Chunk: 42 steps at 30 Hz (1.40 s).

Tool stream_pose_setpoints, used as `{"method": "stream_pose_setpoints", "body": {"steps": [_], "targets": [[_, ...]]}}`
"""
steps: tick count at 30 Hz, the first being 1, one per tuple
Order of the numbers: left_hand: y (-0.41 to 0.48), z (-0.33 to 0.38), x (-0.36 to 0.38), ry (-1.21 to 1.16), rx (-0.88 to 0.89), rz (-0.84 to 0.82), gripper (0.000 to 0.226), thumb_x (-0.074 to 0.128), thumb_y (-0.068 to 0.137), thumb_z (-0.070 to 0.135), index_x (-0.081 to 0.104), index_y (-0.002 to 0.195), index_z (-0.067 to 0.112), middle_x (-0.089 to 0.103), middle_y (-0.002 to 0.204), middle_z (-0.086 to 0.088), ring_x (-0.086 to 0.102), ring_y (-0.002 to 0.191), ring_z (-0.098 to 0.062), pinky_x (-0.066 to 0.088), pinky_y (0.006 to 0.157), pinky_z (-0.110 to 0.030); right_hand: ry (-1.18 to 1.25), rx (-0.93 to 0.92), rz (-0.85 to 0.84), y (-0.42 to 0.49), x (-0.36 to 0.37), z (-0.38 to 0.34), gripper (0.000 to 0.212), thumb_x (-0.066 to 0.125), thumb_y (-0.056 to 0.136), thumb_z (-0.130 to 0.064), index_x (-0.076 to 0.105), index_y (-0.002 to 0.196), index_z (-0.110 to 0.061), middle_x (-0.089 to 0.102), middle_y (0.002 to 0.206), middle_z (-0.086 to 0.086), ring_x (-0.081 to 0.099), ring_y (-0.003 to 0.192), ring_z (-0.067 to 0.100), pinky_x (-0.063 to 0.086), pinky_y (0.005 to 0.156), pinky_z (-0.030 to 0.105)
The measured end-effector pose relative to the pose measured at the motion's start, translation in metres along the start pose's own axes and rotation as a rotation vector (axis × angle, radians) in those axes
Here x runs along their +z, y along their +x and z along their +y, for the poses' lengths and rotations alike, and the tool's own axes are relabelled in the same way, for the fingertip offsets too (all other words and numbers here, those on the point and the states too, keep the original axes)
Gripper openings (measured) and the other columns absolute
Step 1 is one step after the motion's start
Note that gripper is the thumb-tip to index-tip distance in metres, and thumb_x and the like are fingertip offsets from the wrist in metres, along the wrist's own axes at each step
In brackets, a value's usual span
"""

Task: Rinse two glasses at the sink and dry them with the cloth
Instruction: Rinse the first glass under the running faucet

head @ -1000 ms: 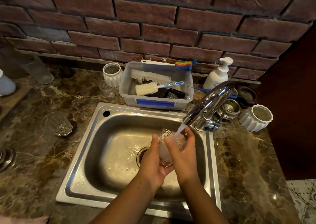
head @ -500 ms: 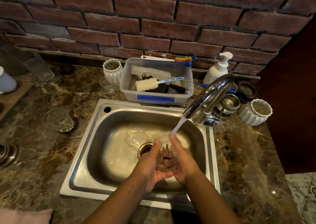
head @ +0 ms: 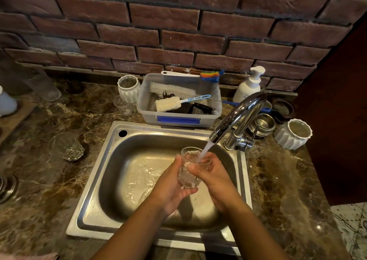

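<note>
Under the tap's stream (head: 205, 149), clear ribbed glass (head: 188, 172), upright, clasped between left hand (head: 170, 188) and right hand (head: 215, 180).

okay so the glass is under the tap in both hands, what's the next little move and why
Probably tip the glass to pour it out over the sink. The stream from the tap runs straight into its open mouth, and the left hand and right hand hold it upright, so it is filling.

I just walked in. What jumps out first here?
Two bare hands, left and right, hold a clear glass under the running faucet over the steel sink. Behind it sits a tub of brushes, below a brick wall.
</note>
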<state>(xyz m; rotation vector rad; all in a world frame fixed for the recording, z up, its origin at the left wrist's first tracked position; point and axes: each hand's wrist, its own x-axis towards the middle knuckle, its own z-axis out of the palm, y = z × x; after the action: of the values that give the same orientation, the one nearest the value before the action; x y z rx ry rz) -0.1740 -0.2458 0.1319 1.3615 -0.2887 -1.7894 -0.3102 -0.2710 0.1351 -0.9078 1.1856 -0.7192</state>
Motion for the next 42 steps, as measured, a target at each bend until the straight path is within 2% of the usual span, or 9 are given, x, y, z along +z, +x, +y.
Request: {"method": "stream_pose_setpoints", "body": {"steps": [4,8,12,16,22,26,30,34,42], "targets": [[0.003,0.005,0.008,-0.071,0.054,0.019,0.047,0.039,0.104,0.047,0.068,0.125,0.016,0.074,0.121,-0.013,0.069,0.116,-0.029,0.054,0.100,-0.051,-0.197,-0.165,0.024,-0.002,-0.003,-0.008,0.063,0.082,0.079,-0.017,0.048,0.130,-0.033,0.070,0.115,-0.009,0.068,0.105,0.002,0.056,0.079,0.017],[0.004,0.008,0.008,-0.058,0.009,0.033,0.043,0.045,0.103,0.047,0.069,0.121,0.016,0.074,0.118,-0.015,0.069,0.114,-0.033,0.060,0.086,-0.048,-0.270,-0.183,-0.014,-0.007,-0.010,-0.004,0.073,0.085,0.075,-0.011,0.045,0.132,-0.034,0.067,0.119,-0.013,0.065,0.108,-0.003,0.054,0.080,0.012],[0.005,0.006,0.009,0.015,-0.025,0.052,0.034,0.053,0.102,0.041,0.071,0.118,0.017,0.072,0.119,-0.018,0.069,0.110,-0.034,0.059,0.092,-0.051,-0.313,-0.199,0.047,-0.006,-0.013,-0.002,0.078,0.087,0.074,-0.017,0.042,0.131,-0.047,0.059,0.124,-0.025,0.058,0.112,-0.011,0.049,0.081,0.005],[0.008,0.007,0.005,0.011,-0.002,0.085,0.037,0.051,0.101,0.043,0.069,0.122,0.018,0.075,0.116,-0.013,0.069,0.111,-0.031,0.060,0.081,-0.039,-0.362,-0.164,-0.037,-0.007,-0.007,0.003,0.081,0.089,0.071,-0.022,0.045,0.138,-0.036,0.062,0.127,-0.019,0.059,0.120,0.001,0.052,0.093,0.017],[0.006,0.005,0.006,-0.027,-0.025,0.109,0.036,0.051,0.102,0.042,0.067,0.122,0.018,0.074,0.118,-0.014,0.070,0.110,-0.031,0.062,0.081,-0.040,-0.317,-0.190,0.014,-0.003,-0.006,0.006,0.085,0.088,0.072,-0.021,0.041,0.142,-0.036,0.061,0.130,-0.017,0.059,0.121,0.002,0.053,0.092,0.017],[0.005,0.009,0.004,-0.016,-0.036,0.101,0.032,0.049,0.103,0.040,0.067,0.117,0.018,0.074,0.115,-0.013,0.069,0.107,-0.031,0.061,0.070,-0.037,-0.339,-0.184,-0.043,-0.001,-0.007,0.009,0.084,0.090,0.068,-0.030,0.045,0.138,-0.035,0.064,0.130,-0.015,0.060,0.123,0.006,0.053,0.102,0.032],[0.009,0.005,0.006,0.057,-0.002,0.136,0.031,0.052,0.103,0.035,0.068,0.119,0.014,0.074,0.114,-0.016,0.070,0.107,-0.033,0.062,0.085,-0.044,-0.356,-0.198,0.001,0.000,-0.013,0.007,0.088,0.090,0.070,-0.026,0.039,0.139,-0.044,0.060,0.132,-0.017,0.057,0.123,0.002,0.052,0.096,0.019],[0.011,0.006,0.007,0.085,0.026,0.164,0.029,0.054,0.102,0.031,0.067,0.120,0.012,0.073,0.112,-0.016,0.070,0.101,-0.030,0.059,0.067,-0.032,-0.439,-0.210,-0.043,0.000,-0.017,0.004,0.089,0.091,0.065,-0.033,0.042,0.139,-0.041,0.060,0.131,-0.020,0.057,0.123,0.003,0.052,0.102,0.028],[0.008,0.005,0.006,0.066,0.013,0.169,0.027,0.052,0.103,0.033,0.066,0.118,0.015,0.072,0.115,-0.014,0.069,0.106,-0.033,0.061,0.089,-0.043,-0.414,-0.203,-0.056,0.000,-0.014,0.003,0.080,0.091,0.069,-0.027,0.045,0.133,-0.041,0.061,0.126,-0.020,0.059,0.119,0.000,0.054,0.092,0.018]]}}
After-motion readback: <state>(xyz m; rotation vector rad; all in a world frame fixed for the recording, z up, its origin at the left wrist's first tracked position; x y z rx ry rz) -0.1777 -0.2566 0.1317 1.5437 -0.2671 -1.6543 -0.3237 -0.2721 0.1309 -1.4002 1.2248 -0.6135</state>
